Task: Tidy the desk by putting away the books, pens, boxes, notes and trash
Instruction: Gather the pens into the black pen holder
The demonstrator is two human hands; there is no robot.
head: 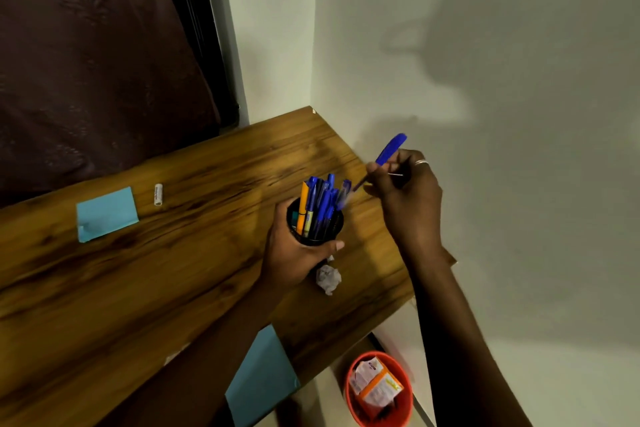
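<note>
Blue pen (pixel 388 154) slants, cap toward upper right, pinched by right hand (pixel 405 194); left hand (pixel 294 253) grips black pen holder (pixel 315 229).

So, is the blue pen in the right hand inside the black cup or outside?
Outside. The right hand holds the blue pen tilted above the black cup, its lower end short of the rim.

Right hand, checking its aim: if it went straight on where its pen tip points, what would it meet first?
Likely the pens bunched in the black cup that the left hand holds, though depth is unclear.
</note>
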